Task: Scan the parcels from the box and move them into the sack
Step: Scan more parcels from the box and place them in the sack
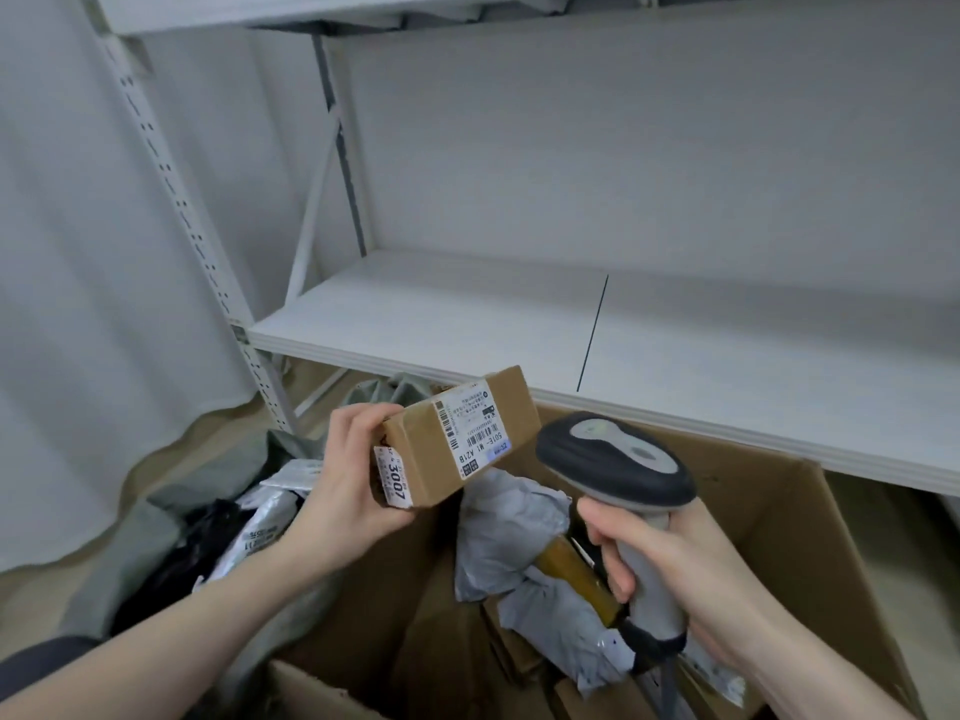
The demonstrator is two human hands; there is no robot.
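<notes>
My left hand (345, 480) grips one end of a small brown cardboard parcel (460, 439) with white shipping labels, held above the open cardboard box (779, 517). My right hand (660, 558) grips the handle of a grey and black barcode scanner (618, 459), whose head sits just right of the parcel and faces it. Inside the box lie grey plastic mailers (511, 517) and brown parcels. The grey-green sack (156, 517) stands open at the left and holds black and silver-white bags (260, 532).
A white metal shelf (467, 309) runs across behind the box, its board just above the box's far rim. The slotted shelf upright (171, 189) stands at the left, with a white wall behind. Brown floor shows around the sack.
</notes>
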